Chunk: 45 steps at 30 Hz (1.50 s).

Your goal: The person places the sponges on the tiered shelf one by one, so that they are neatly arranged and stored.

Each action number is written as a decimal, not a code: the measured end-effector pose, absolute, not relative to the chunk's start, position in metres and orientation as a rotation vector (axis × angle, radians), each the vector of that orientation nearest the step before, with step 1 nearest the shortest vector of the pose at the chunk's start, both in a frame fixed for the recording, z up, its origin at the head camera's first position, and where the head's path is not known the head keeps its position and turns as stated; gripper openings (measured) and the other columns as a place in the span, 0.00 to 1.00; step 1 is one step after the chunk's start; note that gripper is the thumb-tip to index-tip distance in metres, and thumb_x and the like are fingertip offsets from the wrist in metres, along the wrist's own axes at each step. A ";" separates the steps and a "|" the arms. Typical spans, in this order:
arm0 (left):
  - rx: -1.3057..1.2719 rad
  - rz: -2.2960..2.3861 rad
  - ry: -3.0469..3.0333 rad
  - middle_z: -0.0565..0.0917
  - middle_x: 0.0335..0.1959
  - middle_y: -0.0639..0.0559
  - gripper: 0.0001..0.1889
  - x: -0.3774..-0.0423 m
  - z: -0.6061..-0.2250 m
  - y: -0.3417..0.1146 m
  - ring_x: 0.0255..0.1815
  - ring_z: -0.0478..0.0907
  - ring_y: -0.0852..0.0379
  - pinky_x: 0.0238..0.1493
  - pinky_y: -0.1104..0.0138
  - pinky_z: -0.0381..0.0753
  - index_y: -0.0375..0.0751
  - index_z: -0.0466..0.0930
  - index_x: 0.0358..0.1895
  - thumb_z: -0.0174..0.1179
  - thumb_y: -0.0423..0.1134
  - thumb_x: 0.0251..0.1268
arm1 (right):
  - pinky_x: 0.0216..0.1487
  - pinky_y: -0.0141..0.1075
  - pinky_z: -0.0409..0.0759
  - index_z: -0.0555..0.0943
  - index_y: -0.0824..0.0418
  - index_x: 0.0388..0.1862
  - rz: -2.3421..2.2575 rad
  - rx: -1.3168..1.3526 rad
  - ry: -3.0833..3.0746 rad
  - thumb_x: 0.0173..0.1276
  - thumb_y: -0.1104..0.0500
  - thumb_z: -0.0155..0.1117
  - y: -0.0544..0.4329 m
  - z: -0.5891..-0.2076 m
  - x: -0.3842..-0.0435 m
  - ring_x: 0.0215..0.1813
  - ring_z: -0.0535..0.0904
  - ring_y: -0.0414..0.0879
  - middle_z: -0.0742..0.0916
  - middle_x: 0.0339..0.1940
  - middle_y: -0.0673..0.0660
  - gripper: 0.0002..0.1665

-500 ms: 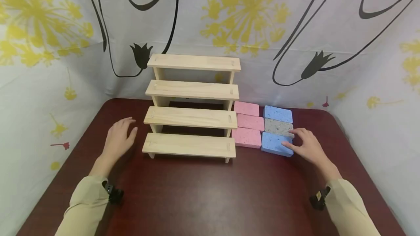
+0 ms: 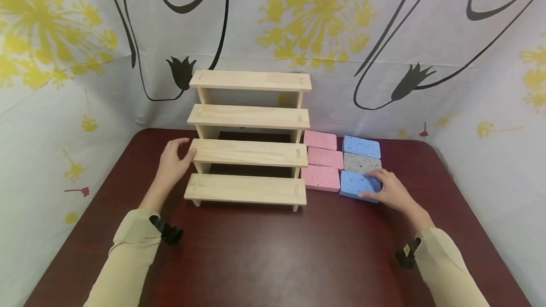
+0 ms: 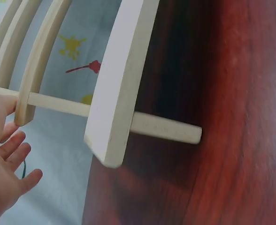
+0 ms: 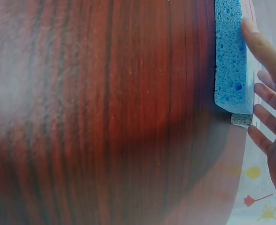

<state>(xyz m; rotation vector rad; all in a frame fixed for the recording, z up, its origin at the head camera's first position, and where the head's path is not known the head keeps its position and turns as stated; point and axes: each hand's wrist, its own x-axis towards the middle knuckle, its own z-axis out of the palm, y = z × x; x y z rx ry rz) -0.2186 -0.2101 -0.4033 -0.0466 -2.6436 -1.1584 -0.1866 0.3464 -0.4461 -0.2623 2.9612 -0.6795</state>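
In the head view my left hand is at the left end of a stepped wooden rack, its thumb over the second step from the bottom. The left wrist view shows its fingers spread loosely around that step's end. My right hand is over the right end of the front blue sponge. In the right wrist view its thumb lies along the top edge of the blue sponge; the other fingers are spread over the sponge row.
Behind the front blue sponge lie a grey sponge and another blue sponge. A column of pink sponges stands between them and the rack. A patterned cloth hangs behind and beside the dark red table.
My left hand has moved right, reaching the end of the rack's step. My right hand has shifted slightly left over the front blue sponge. The rack and sponges have stayed put.
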 end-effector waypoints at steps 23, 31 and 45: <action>0.055 -1.581 -2.760 0.62 0.65 0.35 0.28 -0.225 -0.407 -0.193 0.60 0.65 0.42 0.59 0.53 0.69 0.39 0.51 0.71 0.43 0.44 0.71 | 0.51 0.63 0.68 0.66 0.74 0.54 -0.505 -0.250 2.875 0.42 0.41 0.74 0.339 -0.437 -0.171 0.51 0.62 0.66 0.68 0.53 0.76 0.50; 0.099 -1.593 -2.728 0.62 0.65 0.35 0.28 -0.225 -0.407 -0.196 0.61 0.65 0.43 0.58 0.54 0.70 0.39 0.51 0.71 0.43 0.42 0.72 | 0.55 0.66 0.63 0.63 0.73 0.57 -0.552 -0.194 2.798 0.41 0.43 0.75 0.335 -0.437 -0.179 0.53 0.60 0.67 0.64 0.56 0.77 0.53; 0.174 -1.575 -2.724 0.63 0.65 0.35 0.26 -0.228 -0.397 -0.199 0.60 0.66 0.43 0.58 0.55 0.71 0.36 0.53 0.69 0.44 0.40 0.71 | 0.52 0.60 0.68 0.60 0.75 0.58 -0.582 -0.249 2.736 0.44 0.45 0.74 0.328 -0.412 -0.191 0.50 0.64 0.64 0.67 0.54 0.75 0.53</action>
